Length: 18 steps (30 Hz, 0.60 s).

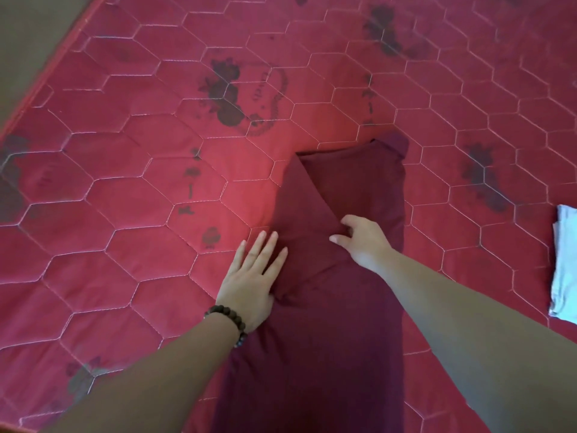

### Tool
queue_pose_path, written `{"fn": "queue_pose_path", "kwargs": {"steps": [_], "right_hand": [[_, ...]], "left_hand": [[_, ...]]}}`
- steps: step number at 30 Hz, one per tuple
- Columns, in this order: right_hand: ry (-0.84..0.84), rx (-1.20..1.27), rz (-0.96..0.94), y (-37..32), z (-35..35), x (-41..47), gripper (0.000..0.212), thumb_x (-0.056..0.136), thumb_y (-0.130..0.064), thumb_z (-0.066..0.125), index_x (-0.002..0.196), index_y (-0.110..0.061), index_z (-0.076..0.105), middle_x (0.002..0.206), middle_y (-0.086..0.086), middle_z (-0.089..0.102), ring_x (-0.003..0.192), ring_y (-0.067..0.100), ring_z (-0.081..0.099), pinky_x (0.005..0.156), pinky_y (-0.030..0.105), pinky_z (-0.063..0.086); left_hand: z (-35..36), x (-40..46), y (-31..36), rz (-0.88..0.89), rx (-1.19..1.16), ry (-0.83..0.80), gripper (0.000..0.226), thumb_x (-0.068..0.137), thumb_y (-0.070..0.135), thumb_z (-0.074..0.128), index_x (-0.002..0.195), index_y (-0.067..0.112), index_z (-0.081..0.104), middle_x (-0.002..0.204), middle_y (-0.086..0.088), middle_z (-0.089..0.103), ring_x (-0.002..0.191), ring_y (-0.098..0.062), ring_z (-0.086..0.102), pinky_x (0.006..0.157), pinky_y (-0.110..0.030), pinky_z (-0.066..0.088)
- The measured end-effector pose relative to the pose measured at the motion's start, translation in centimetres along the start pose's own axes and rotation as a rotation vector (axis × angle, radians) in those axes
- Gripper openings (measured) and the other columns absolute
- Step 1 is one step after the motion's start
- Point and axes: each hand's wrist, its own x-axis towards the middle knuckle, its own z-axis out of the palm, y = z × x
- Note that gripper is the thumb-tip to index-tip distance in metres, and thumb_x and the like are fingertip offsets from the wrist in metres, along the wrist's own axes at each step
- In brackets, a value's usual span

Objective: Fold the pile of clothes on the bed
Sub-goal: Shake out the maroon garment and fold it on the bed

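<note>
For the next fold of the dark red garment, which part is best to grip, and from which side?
Probably the far, narrow end of the dark red garment, taken at its two corners from above and drawn toward the person. It lies as a long strip already folded inward; the left hand presses its left edge flat while the right hand pinches a fold mid-length.

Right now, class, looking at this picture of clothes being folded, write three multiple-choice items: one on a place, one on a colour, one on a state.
1. Where is the pale cloth?
A. at the right edge of the bed
B. under the left hand
C. on the floor

2. What colour is the garment being folded?
A. white
B. green
C. dark red

3. How does the left hand lie?
A. fist
B. flat, fingers straight
C. lifted away

Answers: 1 A, it lies by the right border. 2 C, maroon fabric. 3 B, it presses flat while the right hand pinches a fold.
</note>
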Motion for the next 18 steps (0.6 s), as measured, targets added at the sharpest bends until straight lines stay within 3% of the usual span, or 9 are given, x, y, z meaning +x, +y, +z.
{"fn": "queue_pose_path", "kwargs": {"steps": [3, 5, 7, 9, 11, 13, 16, 18], "right_hand": [[0.349, -0.216, -0.195, -0.1, 0.9, -0.3, 0.031, 0.087, -0.025, 0.065, 0.114, -0.011, 0.058, 0.106, 0.009, 0.057, 0.099, 0.028, 0.052, 0.084, 0.041, 0.046], [0.537, -0.333, -0.424, -0.7, 1.8, -0.5, 0.027, 0.085, -0.016, 0.062, 0.111, -0.008, 0.061, 0.113, 0.012, 0.057, 0.103, 0.032, 0.054, 0.087, 0.046, 0.048], [0.476, -0.389, -0.657, -1.2, 2.9, -0.4, 0.029, 0.084, -0.008, 0.055, 0.111, -0.006, 0.063, 0.119, 0.013, 0.059, 0.111, 0.033, 0.055, 0.094, 0.046, 0.047], [0.324, -0.495, -0.773, -1.5, 4.2, 0.2, 0.041, 0.084, -0.01, 0.042, 0.121, -0.006, 0.061, 0.131, 0.011, 0.056, 0.125, 0.029, 0.05, 0.106, 0.045, 0.041], [0.198, -0.584, -0.756, -1.8, 4.8, 1.2, 0.051, 0.088, -0.015, 0.032, 0.135, -0.008, 0.05, 0.146, 0.007, 0.045, 0.137, 0.024, 0.038, 0.113, 0.043, 0.032], [0.141, -0.624, -0.694, -1.9, 4.8, 2.3, 0.054, 0.093, -0.025, 0.026, 0.145, -0.012, 0.038, 0.154, 0.002, 0.033, 0.143, 0.021, 0.027, 0.115, 0.045, 0.027], [0.117, -0.731, -0.655, -0.8, 4.1, 4.3, 0.059, 0.096, -0.046, 0.015, 0.152, -0.027, 0.014, 0.16, -0.006, 0.011, 0.148, 0.018, 0.007, 0.118, 0.052, 0.008], [0.168, -0.765, -0.561, -0.1, 3.4, 5.6, 0.059, 0.095, -0.054, 0.008, 0.151, -0.035, 0.002, 0.161, -0.007, 0.002, 0.148, 0.018, -0.002, 0.116, 0.055, -0.001]], "left_hand": [[-0.6, -0.1, 0.4, 0.144, -0.034, 0.019, 0.064, 0.089, 0.048, 0.04, 0.144, 0.015, 0.038, 0.156, -0.01, 0.023, 0.146, -0.025, 0.015, 0.116, -0.049, 0.015], [-0.6, 0.2, 0.7, 0.199, -0.096, 0.044, 0.056, 0.097, 0.048, 0.03, 0.134, 0.011, 0.052, 0.146, -0.012, 0.042, 0.137, -0.025, 0.038, 0.112, -0.045, 0.03], [-0.3, 1.3, 0.8, 0.183, -0.137, 0.117, 0.044, 0.098, 0.03, 0.034, 0.121, 0.007, 0.063, 0.129, -0.013, 0.059, 0.117, -0.027, 0.058, 0.097, -0.04, 0.048], [0.0, 2.8, 0.7, 0.132, -0.124, 0.151, 0.043, 0.085, 0.012, 0.037, 0.116, 0.003, 0.065, 0.122, -0.015, 0.062, 0.111, -0.03, 0.06, 0.094, -0.041, 0.051], [0.5, 4.0, 0.4, 0.094, -0.046, 0.138, 0.049, 0.084, 0.014, 0.034, 0.125, 0.002, 0.058, 0.131, -0.015, 0.057, 0.124, -0.03, 0.053, 0.106, -0.04, 0.04], [1.2, 4.3, 0.0, 0.095, 0.023, 0.092, 0.054, 0.095, 0.028, 0.029, 0.139, -0.001, 0.042, 0.146, -0.017, 0.042, 0.139, -0.028, 0.034, 0.117, -0.039, 0.023], [2.0, 3.8, 0.0, 0.131, 0.061, 0.014, 0.071, 0.096, 0.05, 0.028, 0.15, 0.004, 0.02, 0.157, -0.019, 0.013, 0.147, -0.028, 0.005, 0.118, -0.041, 0.01], [2.1, 3.8, 0.0, 0.163, 0.072, 0.005, 0.076, 0.092, 0.058, 0.032, 0.152, 0.015, 0.015, 0.158, -0.021, 0.004, 0.147, -0.03, -0.002, 0.119, -0.044, 0.008]]}}
